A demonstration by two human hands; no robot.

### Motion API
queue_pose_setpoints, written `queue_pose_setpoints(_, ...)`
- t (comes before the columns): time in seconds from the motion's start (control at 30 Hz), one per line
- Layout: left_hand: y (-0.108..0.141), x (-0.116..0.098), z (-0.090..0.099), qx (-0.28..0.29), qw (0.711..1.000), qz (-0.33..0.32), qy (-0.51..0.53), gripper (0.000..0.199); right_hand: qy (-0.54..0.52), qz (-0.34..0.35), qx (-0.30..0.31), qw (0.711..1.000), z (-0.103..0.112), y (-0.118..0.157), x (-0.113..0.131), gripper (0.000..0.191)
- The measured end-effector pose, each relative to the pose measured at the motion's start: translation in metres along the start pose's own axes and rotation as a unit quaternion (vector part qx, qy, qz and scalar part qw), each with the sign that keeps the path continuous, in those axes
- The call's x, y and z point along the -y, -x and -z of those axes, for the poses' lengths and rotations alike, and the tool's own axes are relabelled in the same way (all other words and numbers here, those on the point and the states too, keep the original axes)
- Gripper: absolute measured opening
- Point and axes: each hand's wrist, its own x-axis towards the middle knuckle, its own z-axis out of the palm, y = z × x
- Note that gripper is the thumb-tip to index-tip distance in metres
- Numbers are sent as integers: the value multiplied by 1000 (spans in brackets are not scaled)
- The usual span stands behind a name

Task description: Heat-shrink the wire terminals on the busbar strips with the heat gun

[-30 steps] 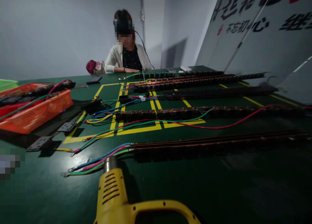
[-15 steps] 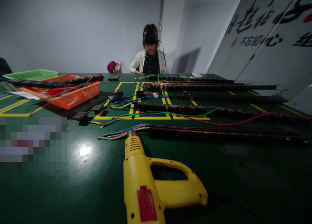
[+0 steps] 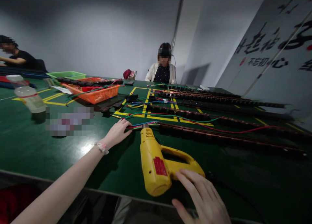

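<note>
A yellow heat gun (image 3: 152,165) lies on the green table, its metal nozzle pointing away from me. My right hand (image 3: 203,196) is beside its handle, thumb and fingers apart, fingertips at the handle's near edge. Farther forward, my left hand (image 3: 119,133) reaches to the ends of the coloured wires (image 3: 146,123), left of the nozzle. Its fingers bend down over the wire ends, and whether they pinch them is hidden. Those wires run into a long dark strip (image 3: 207,135) that extends to the right.
Several more dark strips (image 3: 195,113) with wires lie behind. An orange basket (image 3: 99,95), a green basket (image 3: 73,75) and a bottle (image 3: 31,99) stand at the left. One person (image 3: 162,68) sits opposite, another (image 3: 21,58) at far left.
Both my hands have come into view, the left at the wire ends, the right by the heat gun's handle. The view has shifted left and down, showing the bottle, table edge and second person.
</note>
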Motion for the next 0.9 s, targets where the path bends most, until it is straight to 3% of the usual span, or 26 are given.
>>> queue_pose_setpoints(0.13,-1,10,-13,-21,999,-20,-30,23,-16,-31,63,997,-18,-28,-2,67)
queue_pose_setpoints(0.3,1,11,-12,-36,994,-56,-88,26,-76,-111,163,977,-26,-42,9,88)
queue_pose_setpoints(0.4,-2,11,-10,-51,993,-44,-101,28,-92,-140,175,970,-29,-47,21,92)
queue_pose_setpoints(0.5,-2,15,-7,-45,993,10,-105,37,-103,-143,166,970,-33,-47,32,94)
queue_pose_setpoints(0.73,0,35,1,5,972,231,-42,55,-149,-121,157,969,-50,-51,59,104)
queue_pose_setpoints(0.9,-2,41,2,39,967,249,-33,56,-182,-121,131,967,-68,-57,79,105)
